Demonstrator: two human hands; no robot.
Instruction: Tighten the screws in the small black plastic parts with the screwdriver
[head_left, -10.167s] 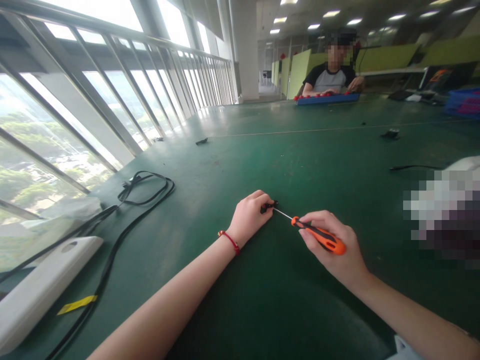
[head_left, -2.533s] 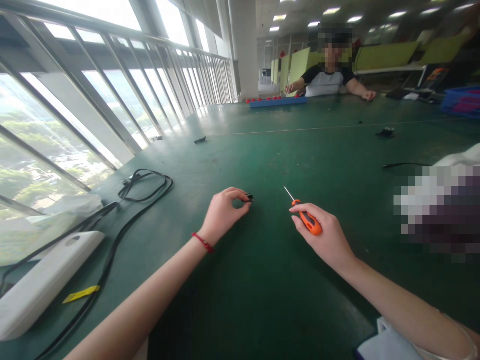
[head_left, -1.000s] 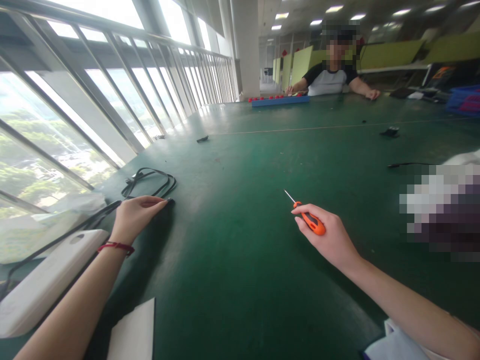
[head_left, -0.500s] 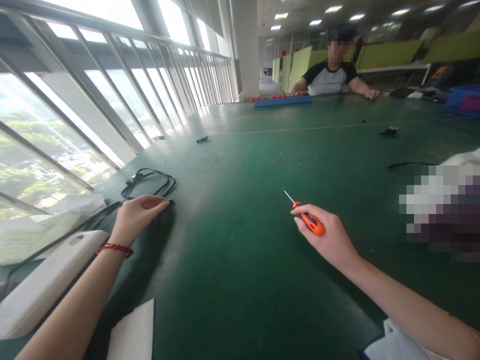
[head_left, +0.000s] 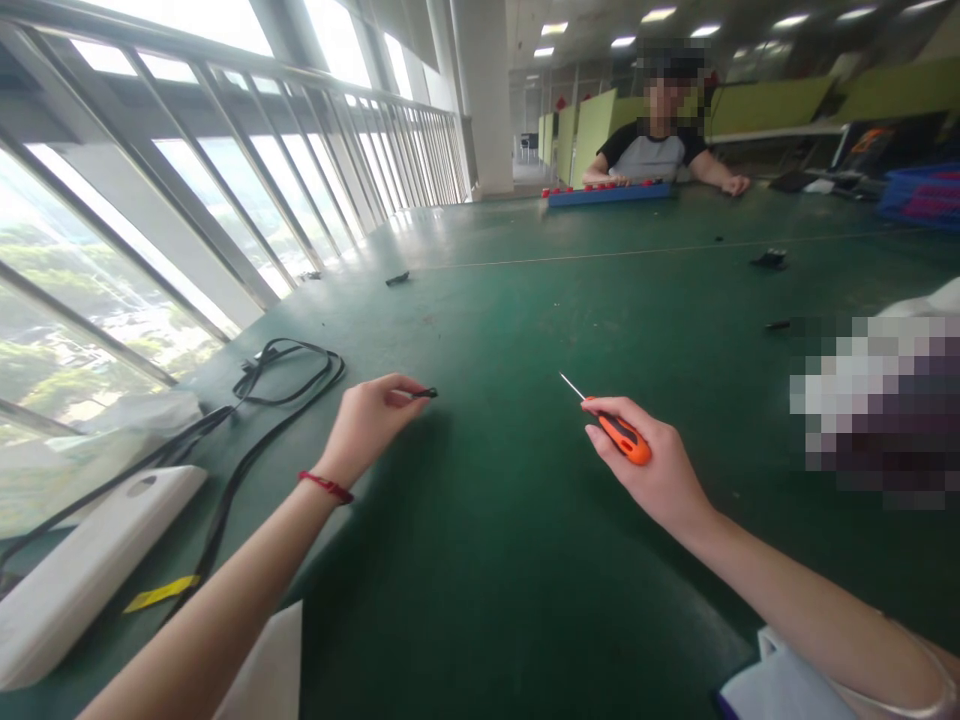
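My left hand [head_left: 371, 420], with a red cord on its wrist, rests on the green table [head_left: 525, 560] and pinches a small black part [head_left: 426, 393] at its fingertips. My right hand [head_left: 649, 470] lies to the right, closed round the orange-and-black handle of a small screwdriver [head_left: 613, 428]. The screwdriver's thin metal shaft points up and to the left, toward the left hand, and touches nothing. A gap of bare table lies between the black part and the shaft tip.
A black cable [head_left: 289, 375] is coiled at the left by the window railing, beside a long white device [head_left: 82, 570] and a yellow tag [head_left: 159, 593]. Small black pieces [head_left: 766, 259] lie farther back. A person sits at the far end behind a blue tray [head_left: 609, 193].
My left hand has come back from the cable on the left toward the middle, now pinching a small black part. My right hand with the screwdriver has barely moved.
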